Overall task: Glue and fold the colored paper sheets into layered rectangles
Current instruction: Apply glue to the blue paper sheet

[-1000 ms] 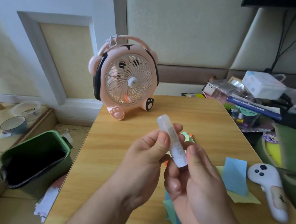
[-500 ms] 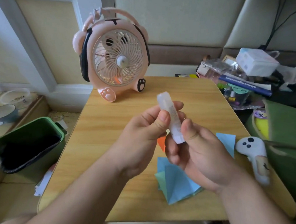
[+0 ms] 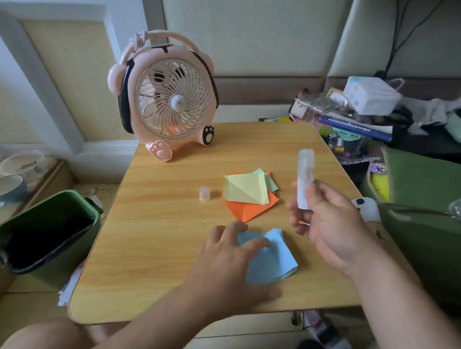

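The right hand (image 3: 329,223) holds a clear plastic glue stick (image 3: 304,177) up in the air, with its fingers curled round the lower half. The glue stick's small round cap (image 3: 204,193) is off and stands alone on the light wooden table (image 3: 150,237), so the glue may be bare, but I cannot tell which end. The left hand (image 3: 227,257) lies flat with straight fingers on a folded stack of blue paper sheets (image 3: 270,257) near the front edge of the table. A yellow-green folded paper (image 3: 246,190) rests on an orange folded paper (image 3: 249,209) a bit farther back. The pink toy-like table fan (image 3: 169,97) faces the papers; if it blows, loose sheets could slide or flip. If the blue stack slips under the left hand, the glue could go on crooked. Bare glue could also dry out or smear on the table.
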